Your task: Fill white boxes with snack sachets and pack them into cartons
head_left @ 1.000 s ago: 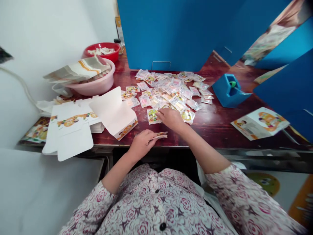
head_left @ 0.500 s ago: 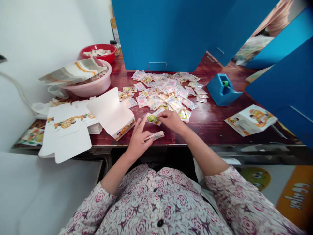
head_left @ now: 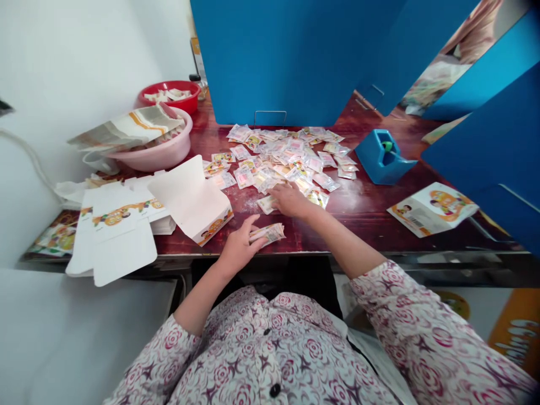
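Clamping sachet stack (head_left: 274, 232) w/ L hand (head_left: 240, 246), nr front of table (head_left: 367, 228); touching loose sachet (head_left: 264, 205) w/ R hand (head_left: 291, 201), by pile (head_left: 287, 154), can't tell if gripped; could splay or drop stack if pinched too loosely.

The left hand (head_left: 239, 247) holds packets (head_left: 273, 233); the right hand (head_left: 291, 201) meets the pile (head_left: 291, 152) at twelve o'clock. Open box (head_left: 198, 202) at nine, tape dispenser (head_left: 382, 160) at two.
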Demonstrator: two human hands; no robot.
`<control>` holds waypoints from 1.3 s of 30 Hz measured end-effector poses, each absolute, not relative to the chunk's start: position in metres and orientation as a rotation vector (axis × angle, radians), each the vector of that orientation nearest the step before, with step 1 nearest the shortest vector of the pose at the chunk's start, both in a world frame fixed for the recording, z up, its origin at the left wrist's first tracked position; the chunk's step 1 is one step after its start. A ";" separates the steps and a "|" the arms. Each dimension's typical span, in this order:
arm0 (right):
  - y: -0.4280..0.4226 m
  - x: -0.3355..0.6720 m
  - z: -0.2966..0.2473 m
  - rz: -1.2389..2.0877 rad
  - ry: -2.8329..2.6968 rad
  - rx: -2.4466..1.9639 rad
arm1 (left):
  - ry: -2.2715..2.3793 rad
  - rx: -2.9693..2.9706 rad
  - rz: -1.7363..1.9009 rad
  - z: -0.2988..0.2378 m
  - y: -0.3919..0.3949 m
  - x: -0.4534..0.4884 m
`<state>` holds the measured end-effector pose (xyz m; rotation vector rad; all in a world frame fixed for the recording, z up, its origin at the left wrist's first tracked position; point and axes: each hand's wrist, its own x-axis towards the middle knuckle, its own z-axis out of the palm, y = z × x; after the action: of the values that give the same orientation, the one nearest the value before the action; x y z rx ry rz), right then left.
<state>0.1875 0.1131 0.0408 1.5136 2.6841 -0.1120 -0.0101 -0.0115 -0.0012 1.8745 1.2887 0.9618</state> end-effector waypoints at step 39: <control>0.051 0.223 0.058 -0.783 2.748 1.968 | 0.896 2.357 1.048 -0.004 0.000 -0.010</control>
<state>0.2231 0.0514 0.0583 1.9682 2.7478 -0.7835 -0.0097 -0.0001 -0.0043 2.3570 0.8956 1.0477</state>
